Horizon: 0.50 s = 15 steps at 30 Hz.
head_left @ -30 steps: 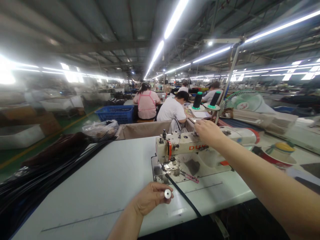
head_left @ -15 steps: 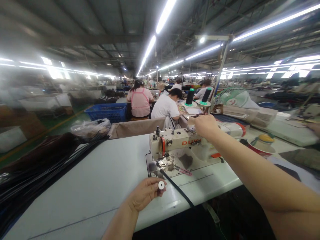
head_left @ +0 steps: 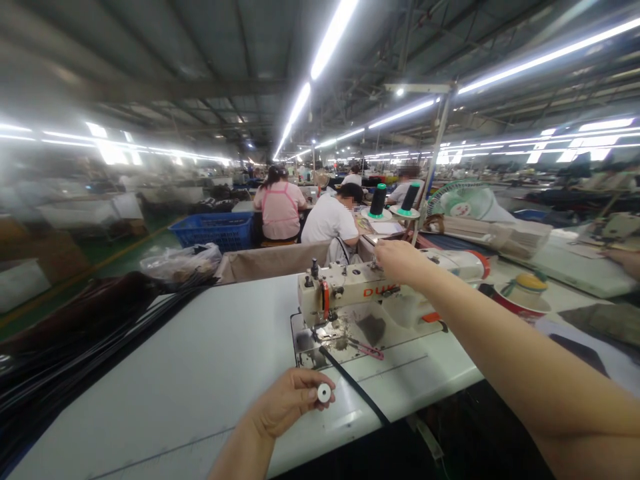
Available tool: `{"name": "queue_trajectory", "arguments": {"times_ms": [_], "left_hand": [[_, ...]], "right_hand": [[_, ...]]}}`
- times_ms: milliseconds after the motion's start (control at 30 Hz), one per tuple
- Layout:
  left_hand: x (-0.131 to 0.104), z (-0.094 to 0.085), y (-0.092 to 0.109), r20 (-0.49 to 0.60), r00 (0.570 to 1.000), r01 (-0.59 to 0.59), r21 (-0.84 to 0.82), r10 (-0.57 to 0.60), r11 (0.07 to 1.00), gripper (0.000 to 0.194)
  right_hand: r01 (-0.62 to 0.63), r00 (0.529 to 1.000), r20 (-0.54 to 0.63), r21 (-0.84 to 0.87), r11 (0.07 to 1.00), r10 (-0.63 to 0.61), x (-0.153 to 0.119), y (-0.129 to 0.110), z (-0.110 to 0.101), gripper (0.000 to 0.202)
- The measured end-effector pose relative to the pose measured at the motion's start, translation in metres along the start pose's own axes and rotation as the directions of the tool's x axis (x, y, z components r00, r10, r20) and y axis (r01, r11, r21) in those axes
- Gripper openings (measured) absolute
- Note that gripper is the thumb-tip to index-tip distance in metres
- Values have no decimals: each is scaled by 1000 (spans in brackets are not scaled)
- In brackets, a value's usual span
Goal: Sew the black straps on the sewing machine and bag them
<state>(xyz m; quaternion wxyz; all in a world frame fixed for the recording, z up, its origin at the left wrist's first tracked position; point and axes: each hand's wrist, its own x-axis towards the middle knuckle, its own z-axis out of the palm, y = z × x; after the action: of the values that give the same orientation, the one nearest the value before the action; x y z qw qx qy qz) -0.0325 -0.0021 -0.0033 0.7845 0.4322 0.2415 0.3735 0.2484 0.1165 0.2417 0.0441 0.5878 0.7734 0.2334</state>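
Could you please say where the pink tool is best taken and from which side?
I'd probably take the pink tool by its pink end, from the near right: that end points away from the needle end of the sewing machine, while the narrow end points toward it.

Bright strip lights [head_left: 334, 39] under grey roof [head_left: 200, 50]
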Motion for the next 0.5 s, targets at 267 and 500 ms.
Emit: {"name": "queue_trajectory", "arguments": {"times_ms": [267,500], "left_hand": [[-1,-1,-2,16,1000,-3,3,3,1000,46],[-8,-4,-2,145,985,91,32,-94,995,50]], "right_hand": [[-6,995,-98,40,999,10,-2,-8,9,29],[-100,975,-175,205,974,137,-26,-1,13,28]]}}
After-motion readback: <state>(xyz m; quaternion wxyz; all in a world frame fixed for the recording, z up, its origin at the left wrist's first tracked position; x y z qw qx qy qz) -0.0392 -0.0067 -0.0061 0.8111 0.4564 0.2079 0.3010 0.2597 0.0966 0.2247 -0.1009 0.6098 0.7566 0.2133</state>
